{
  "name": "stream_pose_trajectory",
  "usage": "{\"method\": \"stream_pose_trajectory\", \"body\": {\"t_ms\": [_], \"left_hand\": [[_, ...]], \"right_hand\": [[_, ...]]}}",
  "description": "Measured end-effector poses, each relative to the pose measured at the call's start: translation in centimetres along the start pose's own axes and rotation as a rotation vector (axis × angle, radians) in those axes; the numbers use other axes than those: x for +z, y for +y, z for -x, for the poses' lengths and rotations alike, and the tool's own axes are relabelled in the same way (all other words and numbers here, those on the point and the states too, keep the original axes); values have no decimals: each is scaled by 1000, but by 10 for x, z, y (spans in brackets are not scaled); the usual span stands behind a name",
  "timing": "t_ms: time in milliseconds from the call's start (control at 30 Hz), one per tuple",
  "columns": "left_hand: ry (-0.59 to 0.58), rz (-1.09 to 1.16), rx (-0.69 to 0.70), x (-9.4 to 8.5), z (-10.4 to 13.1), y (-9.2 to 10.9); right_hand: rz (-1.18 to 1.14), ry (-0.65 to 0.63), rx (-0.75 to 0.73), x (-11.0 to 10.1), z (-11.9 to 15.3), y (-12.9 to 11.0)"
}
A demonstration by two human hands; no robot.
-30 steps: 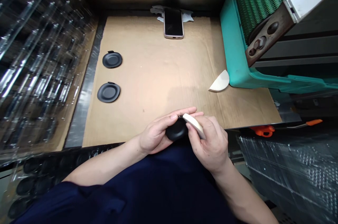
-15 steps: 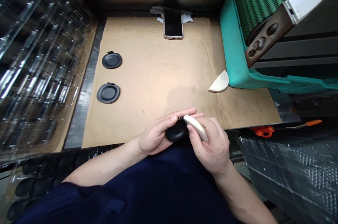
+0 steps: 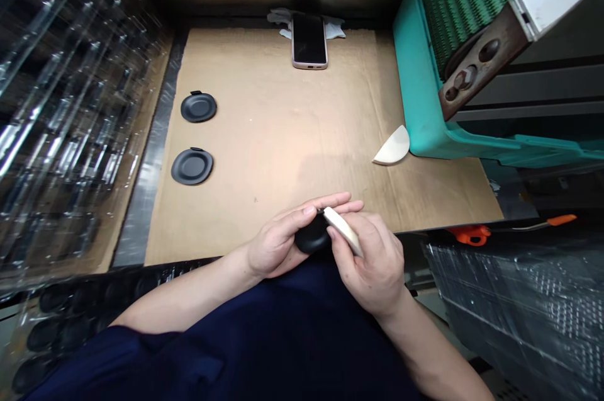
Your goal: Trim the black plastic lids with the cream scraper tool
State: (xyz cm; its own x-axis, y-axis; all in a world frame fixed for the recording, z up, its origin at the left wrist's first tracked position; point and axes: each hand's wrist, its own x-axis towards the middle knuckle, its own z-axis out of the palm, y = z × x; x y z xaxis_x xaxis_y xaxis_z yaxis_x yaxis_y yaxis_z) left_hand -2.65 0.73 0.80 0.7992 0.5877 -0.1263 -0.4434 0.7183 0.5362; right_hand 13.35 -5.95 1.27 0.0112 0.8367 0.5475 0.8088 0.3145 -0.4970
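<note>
In my left hand (image 3: 283, 234) lies a round, smooth black lid-like piece (image 3: 311, 236), held between thumb and palm near the front edge of the cardboard. My right hand (image 3: 370, 256) pinches a cream half-round sponge-like pad (image 3: 343, 229), its edge against the right side of the black piece. Part of the black piece is hidden behind the pad and fingers. Two similar black oval pieces, each with a small tab, rest on the left of the cardboard: a far one (image 3: 199, 107) and a nearer one (image 3: 192, 166).
Cardboard (image 3: 283, 136) covers the worktop. A phone (image 3: 309, 42) leans on a white cloth at the back. Another cream half-round pad (image 3: 392, 146) touches a teal crate (image 3: 419, 99) on the right. Clear plastic trays (image 3: 70, 105) are stacked left, more (image 3: 519, 300) lower right.
My right hand has moved slightly left with the cream pad, which now covers more of the black piece. My left hand has stayed nearly still.
</note>
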Motion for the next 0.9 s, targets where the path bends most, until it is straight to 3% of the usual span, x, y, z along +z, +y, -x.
{"method": "stream_pose_trajectory", "body": {"t_ms": [200, 400, 567, 733, 900], "left_hand": [[72, 35, -15, -1, -1, 1], [73, 102, 31, 0, -4, 1], [95, 122, 4, 1, -4, 4], [32, 143, 18, 3, -2, 7], [8, 93, 53, 2, -3, 5]], "right_hand": [[63, 14, -13, 3, -5, 2], [60, -6, -37, 4, -2, -5], [59, 26, -5, 2, -2, 4], [16, 59, 38, -7, 0, 5], [26, -39, -85, -7, 1, -7]]}}
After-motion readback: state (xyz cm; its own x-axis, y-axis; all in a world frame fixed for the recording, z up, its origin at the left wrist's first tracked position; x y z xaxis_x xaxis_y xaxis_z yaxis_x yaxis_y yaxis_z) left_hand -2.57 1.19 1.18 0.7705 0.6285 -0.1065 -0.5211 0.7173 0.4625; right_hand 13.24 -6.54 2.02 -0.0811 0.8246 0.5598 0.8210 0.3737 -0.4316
